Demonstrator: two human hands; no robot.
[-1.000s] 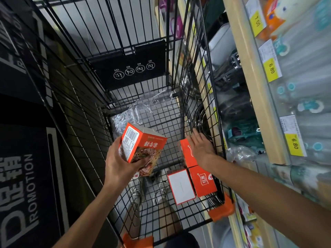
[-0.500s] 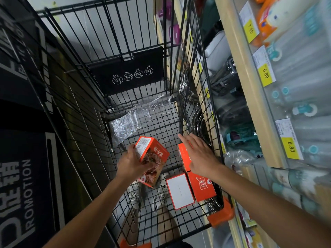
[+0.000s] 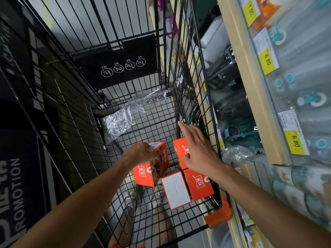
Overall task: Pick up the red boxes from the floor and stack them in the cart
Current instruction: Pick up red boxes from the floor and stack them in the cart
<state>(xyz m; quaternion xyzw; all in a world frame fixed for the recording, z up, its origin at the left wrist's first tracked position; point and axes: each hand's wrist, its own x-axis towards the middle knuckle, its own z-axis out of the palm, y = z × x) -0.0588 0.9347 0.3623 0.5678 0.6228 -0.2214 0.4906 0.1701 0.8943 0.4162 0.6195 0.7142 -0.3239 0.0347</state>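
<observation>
Inside the black wire cart (image 3: pixel 75 133), my left hand (image 3: pixel 141 153) grips a red box (image 3: pixel 152 167) from above, low over the cart floor beside the others. My right hand (image 3: pixel 198 151) hovers with fingers straight over a red box (image 3: pixel 180 151) against the cart's right wall. Nearer me on the floor lie another red box (image 3: pixel 199 183) and a box with its white face up (image 3: pixel 176 189), side by side.
Crumpled clear plastic (image 3: pixel 118 122) lies at the cart's far end under a black sign panel (image 3: pixel 120 63). Store shelves with yellow price tags (image 3: pixel 295 140) run close along the right. A dark promotion board (image 3: pixel 16 190) stands at the left. Orange corner bumpers (image 3: pixel 218 215) mark the near rim.
My left hand has lowered the red box from mid-height down to the cart floor beside the others. My right hand has lifted slightly off the far right box, fingers stretched forward.
</observation>
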